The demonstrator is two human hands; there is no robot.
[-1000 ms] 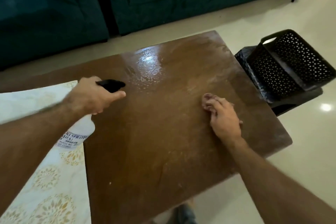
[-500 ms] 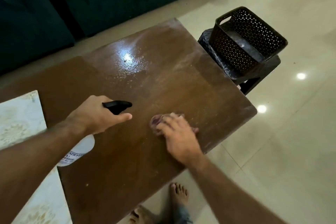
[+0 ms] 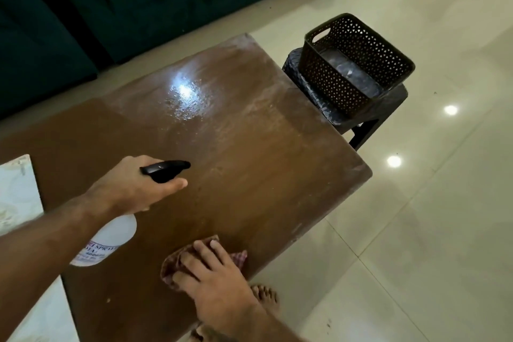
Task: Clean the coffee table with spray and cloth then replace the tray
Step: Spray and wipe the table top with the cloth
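Observation:
The brown wooden coffee table point(image 3: 249, 175) fills the middle, with a wet shiny patch point(image 3: 184, 97) near its far side. My left hand point(image 3: 133, 186) grips a white spray bottle point(image 3: 108, 239) with a black nozzle that points right over the tabletop. My right hand point(image 3: 213, 280) presses flat on a crumpled reddish checked cloth point(image 3: 177, 261) near the table's front edge. A dark perforated basket tray point(image 3: 358, 61) rests on a dark stool point(image 3: 388, 108) just beyond the table's right end.
A pale patterned mat point(image 3: 16, 191) covers the table's left part. A dark teal sofa point(image 3: 138, 0) runs along the far side. Glossy cream floor tiles point(image 3: 416, 230) lie to the right. My bare foot point(image 3: 265, 296) stands by the front edge.
My right hand has dragged the cloth across the tabletop toward the front edge. The left hand has kept hold of the bottle. The view has swung right and down.

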